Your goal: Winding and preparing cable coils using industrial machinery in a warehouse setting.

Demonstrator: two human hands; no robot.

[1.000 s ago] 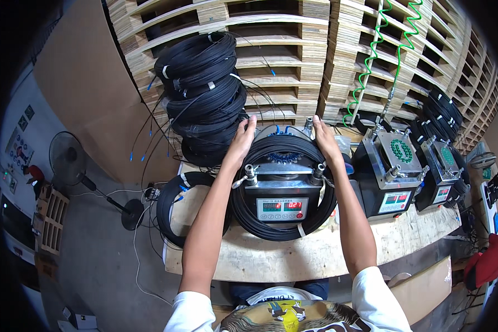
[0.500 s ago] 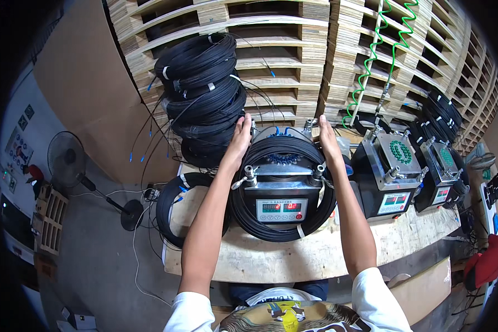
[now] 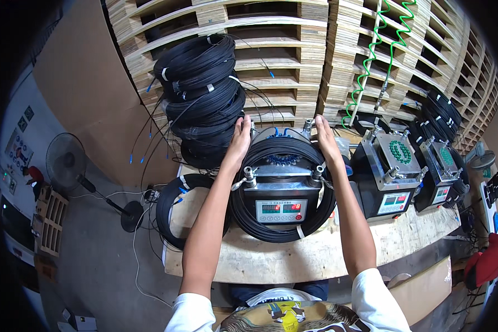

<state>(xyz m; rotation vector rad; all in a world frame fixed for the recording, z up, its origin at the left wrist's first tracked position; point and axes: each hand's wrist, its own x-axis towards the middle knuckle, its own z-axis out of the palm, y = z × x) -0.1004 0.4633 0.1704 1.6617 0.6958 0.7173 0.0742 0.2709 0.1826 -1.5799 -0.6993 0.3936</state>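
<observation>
Black cable coil [image 3: 271,233] encircles the machine [image 3: 282,203] between both hands [image 3: 239,145] [image 3: 327,144]

We see that the machine [image 3: 279,192] has a smooth, dark, glossy front, with a flat plastic-looking panel [image 3: 282,211] on it. Its top bar [image 3: 282,183] and knobs [image 3: 250,177] look like shiny silver metal. The big coil [image 3: 271,232] is black and looks like smooth plastic, with only a little shine. Our bench [image 3: 249,266] is pale wood, flat and a bit blotchy. Behind it we see pallets [image 3: 315,55] of bare, rough wood in thin layers. Our sleeves [image 3: 191,311] are soft, matt white cloth. The grey floor [image 3: 105,260] looks hard and dull.
</observation>
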